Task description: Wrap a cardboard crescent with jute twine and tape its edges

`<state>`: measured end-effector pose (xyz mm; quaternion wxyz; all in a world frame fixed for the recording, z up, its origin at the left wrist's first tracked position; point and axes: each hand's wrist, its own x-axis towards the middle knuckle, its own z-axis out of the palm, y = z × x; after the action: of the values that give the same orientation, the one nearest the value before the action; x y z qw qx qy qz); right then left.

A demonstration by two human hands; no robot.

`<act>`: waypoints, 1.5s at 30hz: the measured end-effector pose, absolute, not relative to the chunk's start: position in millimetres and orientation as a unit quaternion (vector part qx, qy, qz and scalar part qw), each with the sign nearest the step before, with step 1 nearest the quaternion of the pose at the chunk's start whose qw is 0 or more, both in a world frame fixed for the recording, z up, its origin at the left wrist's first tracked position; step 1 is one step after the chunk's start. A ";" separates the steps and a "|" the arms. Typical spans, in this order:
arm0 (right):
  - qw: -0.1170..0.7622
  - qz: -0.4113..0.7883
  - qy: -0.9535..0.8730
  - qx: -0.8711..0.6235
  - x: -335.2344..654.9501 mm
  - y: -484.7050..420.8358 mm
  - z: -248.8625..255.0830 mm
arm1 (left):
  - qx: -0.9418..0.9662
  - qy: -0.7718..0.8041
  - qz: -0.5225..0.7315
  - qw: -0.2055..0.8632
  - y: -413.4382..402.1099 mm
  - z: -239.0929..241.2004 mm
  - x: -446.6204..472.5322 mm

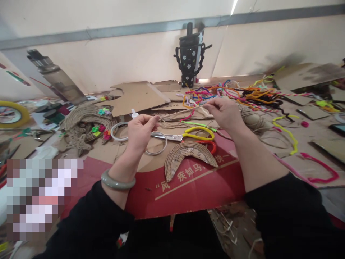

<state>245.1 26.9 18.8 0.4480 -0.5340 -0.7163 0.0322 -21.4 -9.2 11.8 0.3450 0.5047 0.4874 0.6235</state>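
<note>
My left hand (140, 132) and my right hand (225, 113) are both pinched on a strand of tan twine (180, 112) stretched between them above the table. The left wrist wears a grey-green bangle (117, 181). Under the twine lie scissors (185, 136) with yellow and red handles, a twine-wrapped cardboard crescent (188, 154) and a white ring (118, 131). A red printed cardboard sheet (194, 187) covers the table edge in front of me.
A heap of coloured pipe cleaners (242, 93) lies behind my right hand, with a black decorated vase (189, 57) at the wall. Twine-covered shapes with small flowers (91, 122) and a tape roll (12, 114) sit left. Cardboard scraps (140, 96) are scattered around.
</note>
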 end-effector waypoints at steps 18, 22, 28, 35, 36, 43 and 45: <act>0.603 0.307 -0.537 -0.503 268.2 47.5 15.0 | 0.526 0.489 0.587 0.373 -6.8 12.9 -23.3; 0.607 0.319 -0.539 -0.489 273.8 49.0 16.2 | 0.540 0.490 0.577 0.368 -7.4 12.4 -24.2; 0.618 0.331 -0.510 -0.499 274.9 46.7 18.6 | 0.528 0.484 0.575 0.396 -8.4 14.4 -22.7; 0.617 0.372 -0.497 -0.485 271.0 44.0 21.8 | 0.495 0.485 0.591 0.412 -8.0 17.3 -21.9; 0.613 0.380 -0.494 -0.486 269.7 42.9 23.0 | 0.491 0.486 0.593 0.413 -8.2 18.0 -21.6; 0.586 0.405 -0.498 -0.495 270.8 40.6 24.0 | 0.463 0.496 0.602 0.419 -7.8 20.8 -20.8; 0.582 0.403 -0.513 -0.486 273.1 42.3 21.9 | 0.463 0.497 0.604 0.418 -7.0 20.1 -21.6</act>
<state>273.1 42.3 21.9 0.5821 -0.4857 -0.5131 0.4025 -21.6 -7.0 20.1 0.4180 0.4627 0.4969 0.6035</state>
